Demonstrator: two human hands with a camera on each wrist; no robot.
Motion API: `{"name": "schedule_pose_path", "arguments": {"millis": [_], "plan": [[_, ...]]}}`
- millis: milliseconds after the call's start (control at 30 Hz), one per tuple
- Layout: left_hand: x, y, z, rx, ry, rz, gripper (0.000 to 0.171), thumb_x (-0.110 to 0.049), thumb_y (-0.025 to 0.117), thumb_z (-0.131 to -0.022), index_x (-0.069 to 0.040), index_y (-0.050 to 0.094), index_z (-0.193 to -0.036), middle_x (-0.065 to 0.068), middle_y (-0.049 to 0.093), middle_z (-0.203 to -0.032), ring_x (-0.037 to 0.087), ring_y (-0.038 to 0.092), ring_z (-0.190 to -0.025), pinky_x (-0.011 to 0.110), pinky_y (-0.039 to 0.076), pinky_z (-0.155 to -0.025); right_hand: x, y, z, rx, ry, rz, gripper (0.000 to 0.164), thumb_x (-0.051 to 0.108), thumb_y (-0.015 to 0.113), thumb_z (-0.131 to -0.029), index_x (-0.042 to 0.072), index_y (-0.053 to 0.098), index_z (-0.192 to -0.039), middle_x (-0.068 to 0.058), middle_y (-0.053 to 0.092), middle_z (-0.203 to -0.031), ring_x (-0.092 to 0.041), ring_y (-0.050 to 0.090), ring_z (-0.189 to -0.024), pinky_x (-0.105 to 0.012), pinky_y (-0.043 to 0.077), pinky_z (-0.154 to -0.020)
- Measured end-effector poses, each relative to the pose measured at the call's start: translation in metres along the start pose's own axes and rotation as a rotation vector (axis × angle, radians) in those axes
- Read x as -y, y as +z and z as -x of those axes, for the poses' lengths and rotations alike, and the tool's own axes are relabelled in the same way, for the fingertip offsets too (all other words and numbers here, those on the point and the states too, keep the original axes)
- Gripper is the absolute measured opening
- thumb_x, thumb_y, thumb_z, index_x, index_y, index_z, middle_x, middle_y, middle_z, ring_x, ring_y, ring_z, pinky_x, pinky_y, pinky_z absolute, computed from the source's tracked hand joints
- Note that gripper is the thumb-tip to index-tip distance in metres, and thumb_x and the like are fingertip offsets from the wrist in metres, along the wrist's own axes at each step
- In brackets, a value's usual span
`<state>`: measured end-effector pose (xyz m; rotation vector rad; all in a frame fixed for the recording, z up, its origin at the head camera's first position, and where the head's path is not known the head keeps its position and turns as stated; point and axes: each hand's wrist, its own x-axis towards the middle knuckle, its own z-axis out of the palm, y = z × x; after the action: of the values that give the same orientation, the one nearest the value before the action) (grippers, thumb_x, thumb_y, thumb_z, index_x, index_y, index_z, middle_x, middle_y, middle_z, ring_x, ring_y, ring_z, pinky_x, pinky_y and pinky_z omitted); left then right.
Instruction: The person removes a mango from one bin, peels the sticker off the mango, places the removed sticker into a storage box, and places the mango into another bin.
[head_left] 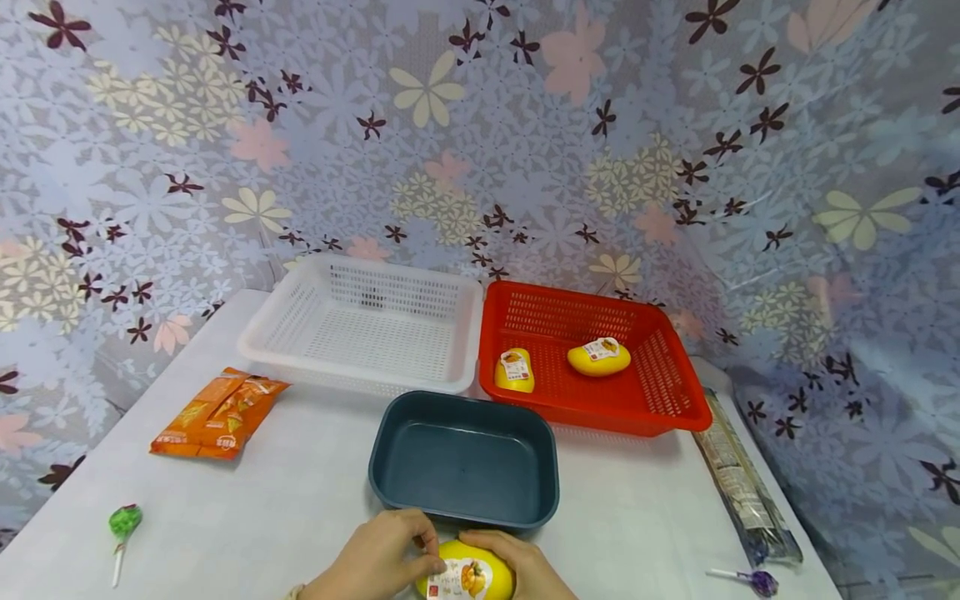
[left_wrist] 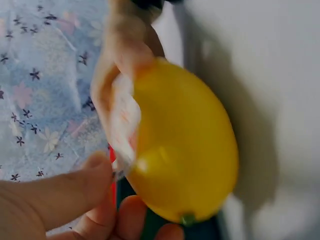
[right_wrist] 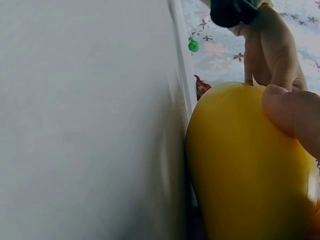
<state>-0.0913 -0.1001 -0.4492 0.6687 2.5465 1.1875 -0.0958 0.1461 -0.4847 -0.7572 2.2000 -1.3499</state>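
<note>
At the near edge of the table, a yellow mango (head_left: 453, 550) bears a white label with a fruit picture. My right hand (head_left: 525, 568) grips the mango from its right side. From the left, my left hand (head_left: 381, 552) pinches the edge of the label (head_left: 474, 577) between thumb and finger. The left wrist view shows that label (left_wrist: 125, 117) partly lifted off the yellow skin, with a small green stem end at the mango's lower tip. In the right wrist view, the right thumb (right_wrist: 287, 110) lies on the mango.
A dark blue tub (head_left: 465, 518) stands just beyond my hands. Behind it are a white basket (head_left: 360, 373) and a red basket (head_left: 585, 419) holding two labelled mangoes. An orange snack bag (head_left: 217, 414), lollipops (head_left: 125, 522) and a long clear packet (head_left: 742, 483) lie at the sides.
</note>
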Motion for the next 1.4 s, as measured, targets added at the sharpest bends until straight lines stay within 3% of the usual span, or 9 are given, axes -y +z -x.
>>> {"name": "schedule_pose_path", "arguments": {"millis": [133,233,333,433,633,800,967,1100,1400], "plan": [[-0.01,-0.008,0.004,0.091,0.027,0.302,0.018,-0.03,0.069,-0.088,-0.013,0.066,-0.084,-0.013,0.059,-0.081,-0.002,0.043,-0.057,0.017,0.039,-0.054,0.001,0.0,0.0,0.01,0.035,-0.048,0.064,0.035,0.076,-0.083,0.012,0.052,-0.138,-0.012,0.056,-0.137,-0.002,0.054,-0.112,-0.015,0.044,-0.094],[-0.025,-0.026,0.007,0.018,0.141,0.409,0.018,-0.028,0.063,-0.093,-0.01,0.064,-0.089,-0.006,0.062,-0.086,0.0,0.047,-0.062,0.017,0.04,-0.054,0.0,-0.002,0.0,-0.012,0.016,-0.003,0.064,0.033,0.077,-0.081,0.013,0.052,-0.137,-0.009,0.058,-0.135,-0.002,0.055,-0.11,-0.017,0.045,-0.093],[-0.031,-0.047,0.002,-0.191,0.199,0.193,0.011,-0.026,0.062,-0.095,-0.016,0.06,-0.089,-0.005,0.063,-0.091,-0.001,0.05,-0.076,0.02,0.045,-0.062,0.0,-0.005,0.0,-0.03,0.03,0.036,0.064,0.033,0.078,-0.08,0.016,0.053,-0.137,-0.006,0.058,-0.134,-0.002,0.054,-0.109,-0.02,0.045,-0.093],[-0.025,-0.058,-0.015,-0.3,0.105,-0.041,0.009,-0.02,0.063,-0.093,-0.02,0.056,-0.087,-0.007,0.061,-0.086,0.0,0.045,-0.066,0.02,0.042,-0.061,0.0,-0.007,-0.001,-0.025,0.072,0.032,0.064,0.034,0.078,-0.08,0.017,0.053,-0.136,-0.004,0.059,-0.133,-0.002,0.054,-0.108,-0.022,0.045,-0.093],[-0.003,-0.063,-0.051,-0.322,0.059,-0.26,0.018,-0.006,0.065,-0.08,-0.015,0.049,-0.085,-0.007,0.044,-0.062,0.003,0.028,-0.046,0.018,0.024,-0.048,0.001,-0.006,-0.003,-0.012,0.128,-0.004,0.065,0.036,0.078,-0.079,0.017,0.053,-0.136,-0.003,0.058,-0.133,-0.002,0.054,-0.106,-0.022,0.044,-0.094],[0.009,-0.063,-0.068,-0.32,0.089,-0.474,0.027,-0.009,0.072,-0.08,-0.014,0.05,-0.095,-0.007,0.039,-0.056,0.008,0.035,-0.052,0.029,0.033,-0.062,0.0,-0.002,-0.001,-0.007,0.122,-0.032,0.065,0.036,0.077,-0.081,0.014,0.052,-0.136,-0.007,0.057,-0.134,-0.001,0.053,-0.104,-0.017,0.043,-0.092],[0.019,-0.061,-0.07,-0.264,0.122,-0.582,0.028,-0.01,0.073,-0.082,-0.016,0.046,-0.085,-0.006,0.039,-0.056,0.011,0.039,-0.059,0.033,0.028,-0.064,-0.001,-0.001,0.0,-0.019,0.095,-0.009,0.063,0.036,0.076,-0.082,0.015,0.053,-0.136,-0.007,0.058,-0.134,-0.001,0.054,-0.106,-0.018,0.044,-0.092],[0.025,-0.058,-0.066,-0.248,0.147,-0.662,0.022,-0.006,0.067,-0.087,-0.022,0.059,-0.073,-0.007,0.046,-0.064,0.012,0.039,-0.065,0.034,0.026,-0.066,-0.002,-0.001,0.0,-0.023,0.078,0.035,0.061,0.036,0.075,-0.082,0.018,0.053,-0.137,-0.005,0.058,-0.134,-0.002,0.055,-0.108,-0.021,0.045,-0.093],[0.029,-0.053,-0.059,-0.18,0.094,-0.767,0.02,-0.013,0.064,-0.086,-0.024,0.077,-0.076,-0.001,0.048,-0.076,0.019,0.038,-0.081,0.045,0.028,-0.08,0.002,0.002,0.0,-0.021,0.066,0.005,0.059,0.035,0.074,-0.084,0.017,0.053,-0.137,-0.008,0.059,-0.133,-0.001,0.055,-0.104,-0.018,0.045,-0.091]]}}
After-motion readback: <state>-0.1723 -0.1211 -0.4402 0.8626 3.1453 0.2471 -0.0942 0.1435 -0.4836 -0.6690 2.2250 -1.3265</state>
